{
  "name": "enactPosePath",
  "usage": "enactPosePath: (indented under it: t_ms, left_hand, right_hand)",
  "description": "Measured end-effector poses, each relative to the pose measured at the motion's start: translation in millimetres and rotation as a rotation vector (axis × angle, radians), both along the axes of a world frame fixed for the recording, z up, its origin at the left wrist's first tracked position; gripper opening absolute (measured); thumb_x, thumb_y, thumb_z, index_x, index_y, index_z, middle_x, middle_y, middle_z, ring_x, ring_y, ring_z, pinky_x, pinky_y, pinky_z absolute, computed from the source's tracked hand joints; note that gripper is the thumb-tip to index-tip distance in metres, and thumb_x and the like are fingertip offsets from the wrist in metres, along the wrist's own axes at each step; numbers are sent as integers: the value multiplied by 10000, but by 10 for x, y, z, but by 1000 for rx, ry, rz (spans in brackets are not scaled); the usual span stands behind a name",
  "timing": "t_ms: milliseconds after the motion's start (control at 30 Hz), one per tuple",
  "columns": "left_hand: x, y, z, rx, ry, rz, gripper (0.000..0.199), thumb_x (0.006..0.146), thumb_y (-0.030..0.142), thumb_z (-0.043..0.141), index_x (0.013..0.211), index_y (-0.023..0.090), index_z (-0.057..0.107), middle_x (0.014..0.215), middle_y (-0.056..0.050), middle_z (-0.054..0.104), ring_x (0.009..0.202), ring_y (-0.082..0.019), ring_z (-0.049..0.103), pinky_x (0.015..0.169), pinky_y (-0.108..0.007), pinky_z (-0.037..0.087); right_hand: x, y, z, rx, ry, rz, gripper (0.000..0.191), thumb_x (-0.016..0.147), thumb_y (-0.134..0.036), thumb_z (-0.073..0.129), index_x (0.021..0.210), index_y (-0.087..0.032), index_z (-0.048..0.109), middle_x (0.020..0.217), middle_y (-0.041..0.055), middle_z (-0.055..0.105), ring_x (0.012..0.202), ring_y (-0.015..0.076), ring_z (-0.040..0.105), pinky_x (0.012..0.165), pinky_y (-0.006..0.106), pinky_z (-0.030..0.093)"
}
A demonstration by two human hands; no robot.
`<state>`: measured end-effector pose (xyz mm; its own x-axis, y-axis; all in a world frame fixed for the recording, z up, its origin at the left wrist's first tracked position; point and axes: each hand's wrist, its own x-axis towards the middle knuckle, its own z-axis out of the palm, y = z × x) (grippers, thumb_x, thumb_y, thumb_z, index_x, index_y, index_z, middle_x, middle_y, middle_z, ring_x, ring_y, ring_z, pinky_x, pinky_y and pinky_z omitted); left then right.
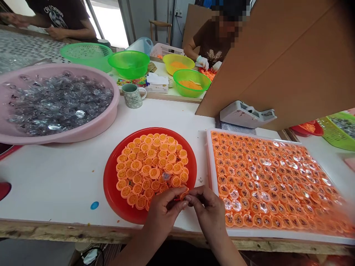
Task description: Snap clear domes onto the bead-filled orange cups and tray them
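My left hand [168, 205] pinches a small round orange plastic piece [184, 195] above the front right rim of a red plate [112, 199]. From the other side my right hand [206, 207] closes its thumb and forefinger on the same piece, which the fingers partly hide. Heaped on the plate are many round orange plastic pieces [149, 153]. One clear domed cap [165, 176] lies on top of the heap. To the right, a white tray [210, 159] holds rows of orange pieces with shiny clear covers and dark printed figures [253, 177].
A pink tub [115, 111] of clear domes stands at the left. Behind are a mug [132, 96], green bowls [129, 65], a tape dispenser [246, 114] and a leaning cardboard sheet [257, 55]. A blue disc [94, 205] lies near the front edge. Two other people work across the table.
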<state>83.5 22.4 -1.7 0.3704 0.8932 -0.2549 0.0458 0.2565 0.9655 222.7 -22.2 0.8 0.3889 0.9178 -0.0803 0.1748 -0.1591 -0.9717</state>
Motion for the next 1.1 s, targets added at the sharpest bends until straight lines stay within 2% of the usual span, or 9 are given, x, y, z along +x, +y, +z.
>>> enactPosePath:
  t_ms: [200, 400, 600, 800, 900, 967, 1100]
  left_hand:
    - [32, -12, -75, 25, -8, 51, 273, 748, 215, 712, 1015, 243, 758, 1037, -54, 763, 913, -221, 723, 778, -283, 605]
    - [3, 11, -60, -63, -10, -8, 300, 752, 238, 728, 1051, 246, 751, 1080, -60, 754, 1001, -239, 703, 868, -309, 579]
    - [15, -18, -112, 83, 50, 16, 294, 763, 210, 712, 1052, 248, 755, 1073, -77, 754, 969, -247, 710, 885, -345, 574]
    - [15, -1, -123, 115, 65, 14, 316, 748, 163, 713, 1042, 269, 759, 1036, -58, 765, 933, -220, 716, 884, -312, 567]
    - [13, 14, -71, 55, 44, 46, 268, 728, 180, 735, 979, 260, 779, 1011, -56, 771, 920, -221, 716, 863, -299, 571]
    - [16, 7, -32, -60, -12, 89, 236, 725, 203, 748, 951, 261, 784, 977, -45, 777, 901, -212, 718, 826, -276, 579]
    - [40, -46, 14, -317, -195, 205, 222, 721, 244, 775, 941, 274, 781, 923, -10, 781, 887, -181, 714, 800, -227, 572]
  right_hand:
    - [56, 54, -46, -164, 209, -8, 162, 722, -328, 784, 671, -207, 689, 609, -13, 664, 554, 129, 589, 546, 228, 496]
    - [81, 58, -28, -83, 113, 23, 108, 736, -308, 776, 699, -221, 722, 657, -10, 658, 623, 133, 592, 611, 233, 489]
    - [70, 61, -70, -137, 190, -2, 133, 732, -293, 775, 692, -199, 688, 610, -14, 640, 571, 132, 565, 555, 237, 476]
    - [37, 19, -77, 22, -70, 11, 75, 783, -240, 733, 713, -219, 716, 675, -4, 664, 628, 137, 596, 605, 237, 496]
    - [10, 4, -100, -29, 25, -6, 73, 786, -256, 736, 735, -216, 704, 662, -9, 673, 607, 141, 617, 585, 236, 514]
    - [-20, -4, -112, -33, 45, -37, 76, 792, -264, 734, 749, -212, 698, 673, -8, 684, 620, 146, 635, 591, 239, 528]
    - [-90, -19, -70, 117, -204, -87, 37, 820, -202, 703, 790, -224, 704, 705, -19, 685, 632, 132, 635, 586, 221, 513]
